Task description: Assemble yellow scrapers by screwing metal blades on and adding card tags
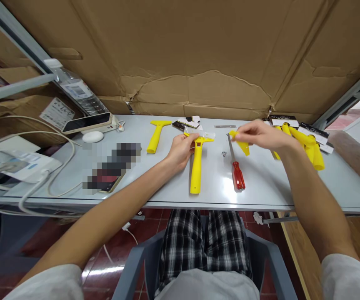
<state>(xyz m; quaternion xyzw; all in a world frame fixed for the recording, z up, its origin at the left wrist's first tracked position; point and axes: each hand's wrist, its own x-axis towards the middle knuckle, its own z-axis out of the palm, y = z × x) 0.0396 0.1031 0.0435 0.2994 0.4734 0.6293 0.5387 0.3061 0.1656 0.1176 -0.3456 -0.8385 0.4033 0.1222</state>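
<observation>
My left hand [183, 151] grips a yellow scraper [196, 171] near its head, the handle pointing toward me. A clear strip [195, 131] lies along the top of that head. In my right hand [258, 134] a flat yellow plastic piece [241, 143] is pinched between thumb and fingers, above the table. Below it lies a screwdriver [238, 176] with a red handle, its shaft pointing away. A few small screws [224, 153] sit left of the shaft. Farther back is a thin metal blade [225, 126].
Another yellow scraper [155, 138] lies left of my left hand. Several yellow handles [314, 152] and black-and-white packets [314, 132] are piled at the right. Phones, white cables [69, 160] and a water bottle [80, 93] occupy the left. Cardboard [198, 50] walls the back.
</observation>
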